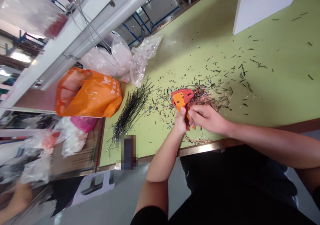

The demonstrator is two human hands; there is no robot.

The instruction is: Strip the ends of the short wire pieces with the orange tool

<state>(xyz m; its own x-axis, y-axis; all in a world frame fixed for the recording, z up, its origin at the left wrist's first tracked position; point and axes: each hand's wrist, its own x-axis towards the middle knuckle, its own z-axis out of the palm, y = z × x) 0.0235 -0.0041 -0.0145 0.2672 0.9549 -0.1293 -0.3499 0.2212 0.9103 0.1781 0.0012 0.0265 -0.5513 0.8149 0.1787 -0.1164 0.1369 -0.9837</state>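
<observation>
An orange and red wire stripper (180, 97) is held over the table, close to its front edge. My left hand (180, 120) is closed round its orange handle, with the thumb up against the body. Right beside it, my right hand (208, 118) has its fingers curled together at the handle's other side; what they pinch is hidden. Under and behind the tool lies a heap of copper-coloured wire bits (203, 96). A bundle of black wires (131, 108) rests to the left, some ends showing small blue tips.
Short black offcuts (242, 69) are scattered across the green table (282, 88). An orange bag (95, 93) and clear plastic bags (120, 56) lie at the left. A white panel (262, 4) stands at the back right. Another person's arm (17, 198) shows at lower left.
</observation>
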